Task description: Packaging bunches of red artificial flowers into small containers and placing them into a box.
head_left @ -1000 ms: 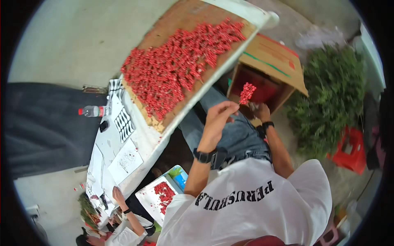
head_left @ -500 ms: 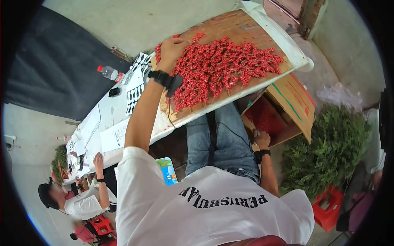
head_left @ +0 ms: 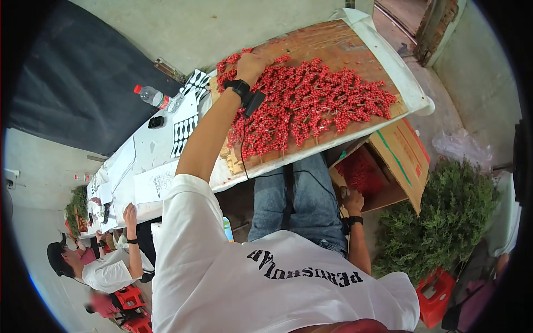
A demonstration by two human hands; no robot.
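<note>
co-worker [head_left: 105,266] in a white shirt sits at the far lower left beside red stools [head_left: 130,299], one arm raised to the long white table [head_left: 150,150], much as half a second ago. on that table lie printed sheets [head_left: 186,125], a small dark object [head_left: 156,121] and a clear plastic bottle with a red cap [head_left: 152,96] on its side.

the left hand [head_left: 251,65], with a black watch [head_left: 239,87] on the wrist, now rests on the upper left part of the heap of red berry sprigs [head_left: 316,108] spread over the brown board [head_left: 333,44]. half a second ago it lay at the heap's far left edge, and a second ago it was down over the box holding a sprig. its fingers curl down into the berries; whether they grip a sprig cannot be told from here.

the right hand [head_left: 352,201], also with a dark wristband, stays low at the edge of the open cardboard box [head_left: 402,161], just beside the red sprigs inside. its fingers seem loosely bent and hold nothing visible, though the view is small.

to the right stands a bushy heap of green foliage [head_left: 438,222], with a red crate [head_left: 436,297] below it.
</note>
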